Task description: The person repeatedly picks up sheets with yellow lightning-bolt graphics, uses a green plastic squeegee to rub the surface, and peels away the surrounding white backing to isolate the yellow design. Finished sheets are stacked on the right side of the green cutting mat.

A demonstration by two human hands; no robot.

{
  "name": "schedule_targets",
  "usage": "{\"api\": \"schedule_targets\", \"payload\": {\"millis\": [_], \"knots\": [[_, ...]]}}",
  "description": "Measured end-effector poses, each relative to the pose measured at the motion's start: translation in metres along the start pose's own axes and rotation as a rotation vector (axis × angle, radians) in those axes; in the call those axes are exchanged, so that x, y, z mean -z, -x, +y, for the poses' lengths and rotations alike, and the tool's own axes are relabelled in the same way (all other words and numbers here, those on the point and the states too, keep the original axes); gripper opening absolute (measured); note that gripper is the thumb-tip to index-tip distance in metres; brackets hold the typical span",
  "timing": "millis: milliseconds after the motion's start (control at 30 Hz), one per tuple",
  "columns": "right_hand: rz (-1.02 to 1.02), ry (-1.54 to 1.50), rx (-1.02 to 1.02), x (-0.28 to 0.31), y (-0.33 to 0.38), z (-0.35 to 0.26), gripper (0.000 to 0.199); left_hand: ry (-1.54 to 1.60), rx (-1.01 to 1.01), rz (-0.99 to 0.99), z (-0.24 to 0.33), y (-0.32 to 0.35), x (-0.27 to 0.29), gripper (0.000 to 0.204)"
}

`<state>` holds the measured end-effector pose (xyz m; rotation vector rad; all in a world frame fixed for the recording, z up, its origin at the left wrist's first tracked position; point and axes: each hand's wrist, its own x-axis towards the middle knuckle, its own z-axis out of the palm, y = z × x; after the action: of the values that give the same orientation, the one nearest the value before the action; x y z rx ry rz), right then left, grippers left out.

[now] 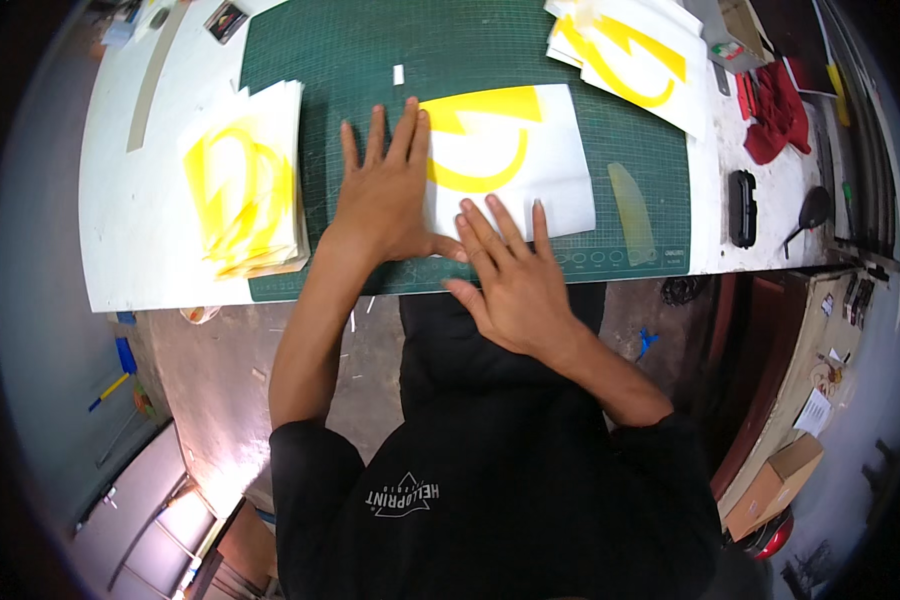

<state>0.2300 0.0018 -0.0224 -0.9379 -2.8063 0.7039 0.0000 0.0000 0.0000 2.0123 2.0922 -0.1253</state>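
Note:
A white sheet with a yellow printed shape [560,165] lies on the green cutting mat [350,50] in front of me. My left hand [385,195] rests flat along the sheet's left edge, fingers spread and pointing away from me. Over the sheet's near edge lies my right hand [515,270], its fingers stretched out on the white part. Neither hand grips anything. Left of my left hand is a stack of similar yellow-and-white sheets [245,180]. To the right of the sheet a translucent yellowish curved strip [631,215] lies on the mat.
More yellow-and-white sheets [635,60] lie at the far right of the mat. Further right are a red cloth [775,115], a black case [742,208] and a dark round-headed tool [814,207]. A small white piece [399,75] sits beyond my left hand; a grey strip [156,75] lies far left.

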Motion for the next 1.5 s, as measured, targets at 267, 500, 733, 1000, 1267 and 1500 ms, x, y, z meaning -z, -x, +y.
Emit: {"api": "schedule_targets", "payload": {"millis": [267, 500, 733, 1000, 1267, 1500], "knots": [[0.202, 0.419, -0.265, 0.025, 0.062, 0.059, 0.060, -0.025, 0.035, -0.064, 0.008, -0.003, 0.003, 0.181], [0.472, -0.112, 0.036, 0.052, 0.022, 0.087, 0.051, 0.135, -0.093, 0.179, -0.007, 0.000, -0.016, 0.175], [0.316, -0.022, 0.238, 0.045, -0.022, 0.090, 0.047, 0.284, -0.234, 0.543, 0.040, 0.028, -0.039, 0.048], [0.385, -0.036, 0.269, 0.038, -0.006, 0.098, 0.042, 0.345, -0.196, 0.645, 0.024, 0.040, -0.052, 0.038], [0.342, -0.008, 0.262, 0.023, 0.026, 0.084, 0.037, 0.307, -0.228, 0.586, 0.047, 0.064, -0.067, 0.037], [0.345, 0.059, 0.276, 0.017, 0.033, 0.086, 0.040, 0.288, -0.226, 0.571, 0.047, 0.068, -0.075, 0.040]]}}
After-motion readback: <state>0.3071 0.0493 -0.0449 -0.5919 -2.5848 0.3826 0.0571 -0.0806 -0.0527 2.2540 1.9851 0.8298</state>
